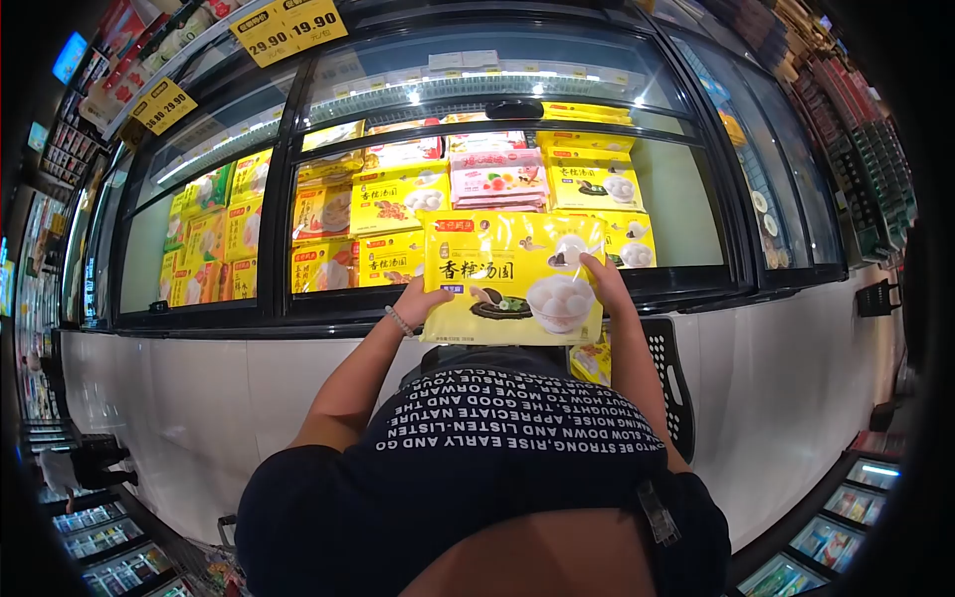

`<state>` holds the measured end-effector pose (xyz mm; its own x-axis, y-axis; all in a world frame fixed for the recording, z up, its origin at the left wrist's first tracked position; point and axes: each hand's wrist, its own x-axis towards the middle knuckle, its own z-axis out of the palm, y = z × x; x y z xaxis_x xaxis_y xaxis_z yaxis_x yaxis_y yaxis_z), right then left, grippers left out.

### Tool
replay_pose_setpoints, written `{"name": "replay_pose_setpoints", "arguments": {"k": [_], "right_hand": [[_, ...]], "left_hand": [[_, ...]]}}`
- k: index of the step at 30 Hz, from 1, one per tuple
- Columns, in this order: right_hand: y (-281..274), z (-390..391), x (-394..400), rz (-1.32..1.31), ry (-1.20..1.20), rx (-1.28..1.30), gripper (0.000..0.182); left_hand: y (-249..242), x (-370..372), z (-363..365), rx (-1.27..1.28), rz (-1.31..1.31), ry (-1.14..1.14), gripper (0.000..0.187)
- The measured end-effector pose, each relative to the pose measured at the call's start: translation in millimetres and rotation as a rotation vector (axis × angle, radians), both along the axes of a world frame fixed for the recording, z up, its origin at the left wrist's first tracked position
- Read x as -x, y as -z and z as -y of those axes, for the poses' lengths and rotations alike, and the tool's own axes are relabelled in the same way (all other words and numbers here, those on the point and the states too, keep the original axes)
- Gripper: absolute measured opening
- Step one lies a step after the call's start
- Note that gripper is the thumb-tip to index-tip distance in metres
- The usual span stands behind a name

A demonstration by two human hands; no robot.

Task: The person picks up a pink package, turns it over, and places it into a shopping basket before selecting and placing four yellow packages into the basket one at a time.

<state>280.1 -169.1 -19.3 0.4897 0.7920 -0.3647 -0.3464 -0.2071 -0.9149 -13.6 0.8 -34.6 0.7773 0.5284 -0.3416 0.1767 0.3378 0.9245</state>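
Between my two hands is a yellow bag of frozen tangyuan (pixel 487 264), its printed front facing up, with white balls in a bowl pictured on it. My left hand (pixel 422 301) grips its left edge, and a beaded bracelet circles that wrist. On the opposite edge, my right hand (pixel 605 282) closes around the side with the thumb on the front. Just beyond the bag, the chest freezer (pixel 477 129) holds stacked yellow packs (pixel 398 196) and pink packs (pixel 497 177) behind its glass.
Yellow price signs (pixel 288 30) hang at the upper left. A black shopping basket (pixel 671 388) with another yellow bag (pixel 591 360) is below my right forearm. The freezer's white front panel (pixel 199 388) stands close to my body. At the far left a person (pixel 85 468) is partly visible.
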Motion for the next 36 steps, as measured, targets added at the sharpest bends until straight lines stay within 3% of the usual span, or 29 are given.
{"name": "replay_pose_setpoints", "arguments": {"k": [17, 26, 36], "right_hand": [[16.4, 2.3, -5.7, -0.066, -0.021, -0.074, 0.039], [15.9, 1.9, -6.1, -0.029, -0.041, -0.076, 0.04], [18.9, 0.8, -4.9, -0.026, -0.026, -0.115, 0.038]], "left_hand": [[1.9, 1.4, 0.1, -0.042, 0.02, -0.009, 0.037], [33.9, 1.9, -10.1, -0.019, 0.035, 0.006, 0.043], [11.8, -0.2, -5.3, -0.095, -0.043, -0.036, 0.034]]}}
